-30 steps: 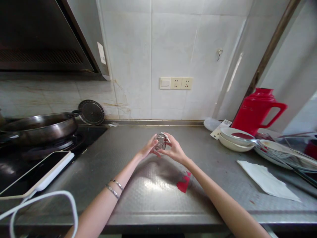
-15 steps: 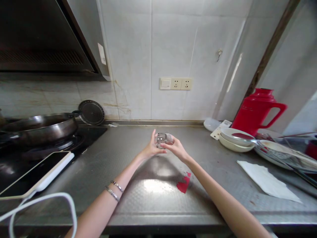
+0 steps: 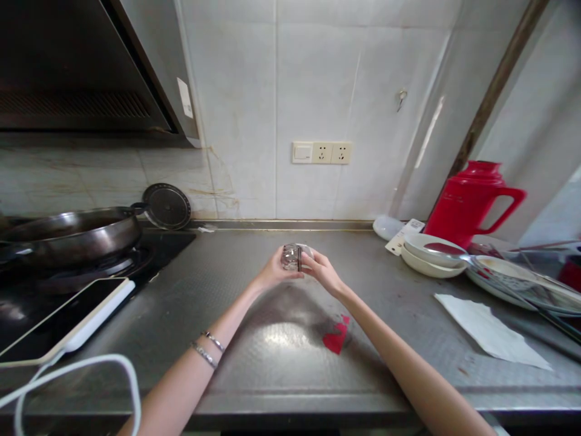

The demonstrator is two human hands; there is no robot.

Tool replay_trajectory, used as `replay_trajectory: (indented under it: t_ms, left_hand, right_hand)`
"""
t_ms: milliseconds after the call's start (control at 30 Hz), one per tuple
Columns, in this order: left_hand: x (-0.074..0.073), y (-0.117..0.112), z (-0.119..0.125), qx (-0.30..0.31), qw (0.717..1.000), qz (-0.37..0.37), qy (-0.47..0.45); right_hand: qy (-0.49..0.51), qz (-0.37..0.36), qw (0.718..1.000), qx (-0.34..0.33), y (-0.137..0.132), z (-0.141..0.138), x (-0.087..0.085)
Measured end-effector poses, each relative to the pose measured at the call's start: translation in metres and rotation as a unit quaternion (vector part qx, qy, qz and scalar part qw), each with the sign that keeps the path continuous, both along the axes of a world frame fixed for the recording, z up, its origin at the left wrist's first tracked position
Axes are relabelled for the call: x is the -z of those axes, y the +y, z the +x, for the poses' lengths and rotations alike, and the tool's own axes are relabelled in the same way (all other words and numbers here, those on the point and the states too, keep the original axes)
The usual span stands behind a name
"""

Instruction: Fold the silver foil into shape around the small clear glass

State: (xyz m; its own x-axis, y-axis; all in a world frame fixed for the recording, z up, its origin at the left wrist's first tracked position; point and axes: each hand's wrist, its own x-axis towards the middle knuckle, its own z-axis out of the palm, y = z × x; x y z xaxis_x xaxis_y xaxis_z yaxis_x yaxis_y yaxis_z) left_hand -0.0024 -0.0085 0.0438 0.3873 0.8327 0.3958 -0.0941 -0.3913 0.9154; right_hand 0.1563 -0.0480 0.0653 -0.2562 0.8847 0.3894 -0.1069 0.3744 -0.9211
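Head view. We hold a small clear glass jar (image 3: 292,257) above the middle of the steel surface (image 3: 281,375), out at arm's length. Our left hand (image 3: 272,272) wraps its fingers around the jar's left side, grasping it; our right hand (image 3: 323,272) pinches the jar's right end, where a pale cap or wrapper seems to sit, though it is too small to tell which. Both hands are closed on the jar, which touches nothing else. We judge the work to be at the opening or closing stage: the jar is in hand, but whether the end piece is loosened cannot be read. A red scrap (image 3: 336,336) lies on the surface just near of the hands. At far left stands a dark pan (image 3: 72,233) on the hob, with a tablet (image 3: 63,318) and white cable (image 3: 77,369) nearer. At right we see a red jug (image 3: 472,203), stacked white bowls (image 3: 429,253) and a paper napkin (image 3: 488,330).
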Motion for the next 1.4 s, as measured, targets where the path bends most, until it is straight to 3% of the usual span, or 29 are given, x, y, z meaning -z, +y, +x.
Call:
replay_trajectory:
  t_ms: [100, 200, 300, 367, 533, 733, 867, 967, 1100, 1300, 1400]
  left_hand:
    - [-0.001, 0.000, -0.001, 0.000, 1.000, 0.003, -0.018]
    - [-0.001, -0.004, 0.001, 0.013, 1.000, 0.011, -0.016]
    - [0.004, -0.007, 0.005, -0.013, 1.000, 0.026, 0.010]
    - [0.007, -0.008, 0.006, -0.039, 0.998, 0.041, 0.033]
    - [0.008, -0.009, 0.008, -0.087, 0.992, 0.078, 0.055]
    - [0.006, -0.013, 0.010, -0.087, 0.993, 0.066, 0.037]
    - [0.010, -0.011, 0.011, -0.066, 0.993, 0.090, 0.039]
    - [0.013, -0.009, 0.012, -0.080, 0.990, 0.115, 0.029]
    - [0.011, -0.010, 0.014, -0.072, 0.993, 0.090, 0.019]
    - [0.006, -0.016, 0.016, -0.086, 0.992, 0.090, 0.026]
    - [0.005, -0.016, 0.016, -0.084, 0.993, 0.084, 0.027]
  right_hand:
    - [0.041, -0.024, 0.999, 0.008, 0.004, 0.000, 0.004]
    - [0.029, -0.015, 0.996, 0.086, 0.012, 0.004, 0.009]
    - [-0.047, 0.043, 0.982, 0.179, 0.016, 0.009, 0.010]
    - [-0.096, 0.091, 0.970, 0.202, 0.015, 0.010, 0.008]
    - [-0.171, 0.209, 0.941, 0.203, 0.009, 0.006, 0.009]
    - [-0.268, 0.352, 0.877, 0.188, 0.005, 0.004, 0.012]
    - [-0.312, 0.409, 0.838, 0.182, -0.003, 0.003, 0.009]
    - [-0.325, 0.431, 0.826, 0.163, -0.007, 0.001, 0.008]
    - [-0.307, 0.417, 0.837, 0.180, -0.004, 0.001, 0.009]
    - [-0.206, 0.300, 0.897, 0.249, 0.007, 0.005, 0.014]
    - [-0.187, 0.293, 0.903, 0.252, 0.007, 0.004, 0.015]
